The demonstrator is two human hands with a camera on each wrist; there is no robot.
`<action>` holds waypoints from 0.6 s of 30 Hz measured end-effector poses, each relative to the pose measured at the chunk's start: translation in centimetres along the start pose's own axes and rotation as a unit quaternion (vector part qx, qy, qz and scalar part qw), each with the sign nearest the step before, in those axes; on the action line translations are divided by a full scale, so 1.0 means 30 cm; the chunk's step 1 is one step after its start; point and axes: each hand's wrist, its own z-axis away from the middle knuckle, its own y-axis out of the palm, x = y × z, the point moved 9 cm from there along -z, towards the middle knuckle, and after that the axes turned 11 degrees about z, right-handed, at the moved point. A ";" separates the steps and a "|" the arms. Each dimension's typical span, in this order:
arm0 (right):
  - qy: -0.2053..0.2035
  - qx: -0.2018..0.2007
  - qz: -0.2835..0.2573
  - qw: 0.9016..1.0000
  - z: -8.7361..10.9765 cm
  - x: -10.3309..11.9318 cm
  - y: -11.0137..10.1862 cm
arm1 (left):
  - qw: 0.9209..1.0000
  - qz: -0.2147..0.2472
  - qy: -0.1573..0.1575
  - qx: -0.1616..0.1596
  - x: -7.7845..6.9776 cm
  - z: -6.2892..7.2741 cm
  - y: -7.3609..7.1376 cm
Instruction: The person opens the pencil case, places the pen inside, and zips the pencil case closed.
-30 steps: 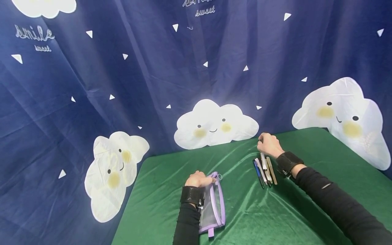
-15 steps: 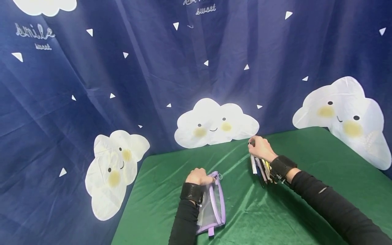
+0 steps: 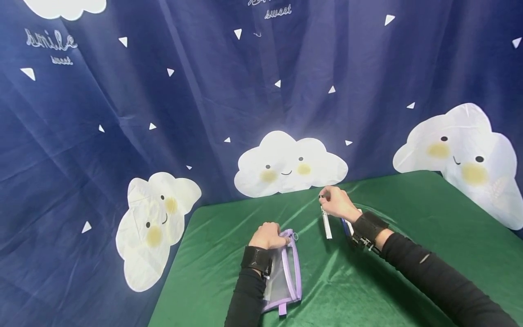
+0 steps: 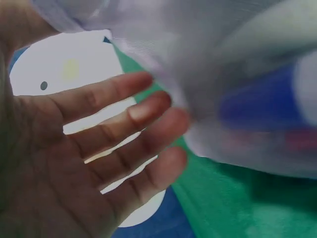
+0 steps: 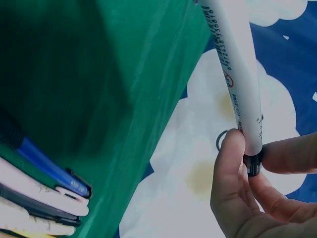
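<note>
Right wrist view gives the white pen (image 5: 240, 79) most clearly: the right hand (image 3: 336, 202) pinches it by its black end between thumb and fingers, and the rest of the shaft reaches back from the fingertips toward the person. It seems lifted off the cloth, on the near side of the right hand and well apart from the left. Beneath and beside the right wrist lie the other pens, a blue pen (image 5: 49, 163), a pinkish-white pen (image 5: 39, 188), a dark pen and a pale pen, close together in a row. Across from them, under the left hand (image 3: 267, 237) and just to its right, is a mesh pouch (image 3: 282, 277) with lilac trim. The left hand's four fingers are stretched out at the pouch's edge, its thumb reaching over; whether the thumb grips cannot be told. Something blue shows, blurred, at the mesh beyond those fingertips. Judging from this, the step in hand is carrying one pen from the row to the pouch; the next move likely calls for the right hand to travel toward the left and line the pen up with the pouch's mouth, while the left hand steadies it. Around both hands spreads green cloth (image 3: 212, 254), with a blue backdrop (image 3: 212, 113) beyond them.
</note>
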 end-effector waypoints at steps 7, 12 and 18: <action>-0.011 -0.009 -0.020 1.000 -0.001 0.030 0.001 | 1.000 0.016 0.012 -0.009 0.008 0.000 0.022; -0.004 -0.004 -0.042 0.999 -0.002 0.031 0.016 | 0.999 0.031 0.011 0.001 0.005 0.005 0.017; 0.031 0.014 -0.104 0.994 0.003 0.023 0.050 | 0.999 0.031 0.018 0.009 0.006 0.012 0.023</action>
